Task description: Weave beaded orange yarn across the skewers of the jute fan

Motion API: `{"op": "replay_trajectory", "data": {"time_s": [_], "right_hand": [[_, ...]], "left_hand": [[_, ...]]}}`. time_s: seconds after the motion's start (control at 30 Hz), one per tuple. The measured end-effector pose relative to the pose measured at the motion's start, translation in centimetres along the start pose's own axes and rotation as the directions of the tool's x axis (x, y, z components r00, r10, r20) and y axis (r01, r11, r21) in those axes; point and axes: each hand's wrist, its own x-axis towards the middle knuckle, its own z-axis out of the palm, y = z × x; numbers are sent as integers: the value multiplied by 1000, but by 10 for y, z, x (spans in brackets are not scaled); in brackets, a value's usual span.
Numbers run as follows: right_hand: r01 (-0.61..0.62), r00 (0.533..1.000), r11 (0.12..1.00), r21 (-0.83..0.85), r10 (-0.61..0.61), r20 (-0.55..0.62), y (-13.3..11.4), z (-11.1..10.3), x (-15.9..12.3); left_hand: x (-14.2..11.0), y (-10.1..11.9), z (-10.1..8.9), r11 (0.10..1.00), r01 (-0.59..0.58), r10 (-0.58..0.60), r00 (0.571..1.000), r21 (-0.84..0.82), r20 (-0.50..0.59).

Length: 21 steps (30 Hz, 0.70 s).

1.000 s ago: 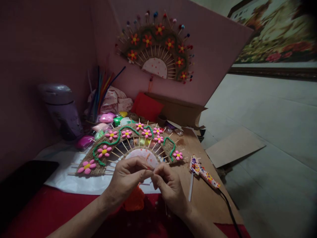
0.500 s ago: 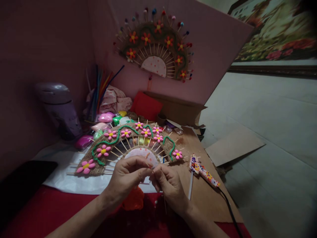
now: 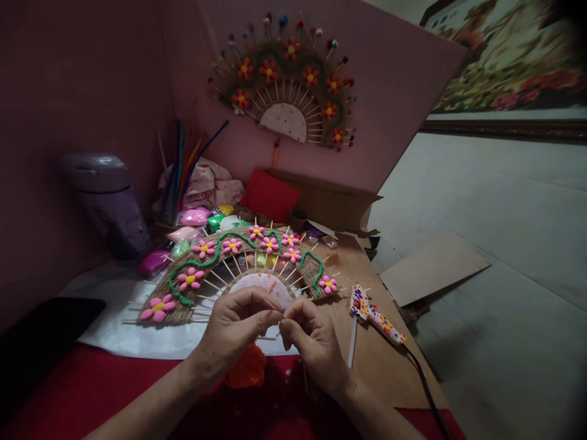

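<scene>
Head view: guessing we're mid fiddly fingertip work, left hand (image 3: 233,327) and right hand (image 3: 318,342) pinched tip to tip (can't tell on what) just before the fan (image 3: 257,282), so next calls for steadiness.

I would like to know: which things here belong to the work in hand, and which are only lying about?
Probably in the work:
left hand and right hand, close together; any piece held is too small to tell
fan with pink flowers
glue gun
coloured packets

Probably just lying about:
purple bottle
dark flat object
loose cardboard sheet
</scene>
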Motion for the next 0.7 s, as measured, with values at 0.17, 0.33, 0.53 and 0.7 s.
{"op": "replay_trajectory", "data": {"time_s": [0.17,0.33,0.53,0.7], "right_hand": [[-14,999,999,-32,15,44,2,-1,-1],[-38,999,999,-10,38,-5,-1,0,-1],[-43,999,998,41,43,15,-3,1,-1],[-67,998,997,-33,67,-9,-2,0,-2]], "left_hand": [[0,0,1,1000,9,-9,1000,-9,9],[1,-1,1,1000,26,-27,999,-10,-33],[3,-2,0,999,52,-52,997,-12,-55],[2,0,2,998,60,-61,997,-19,-56]]}}
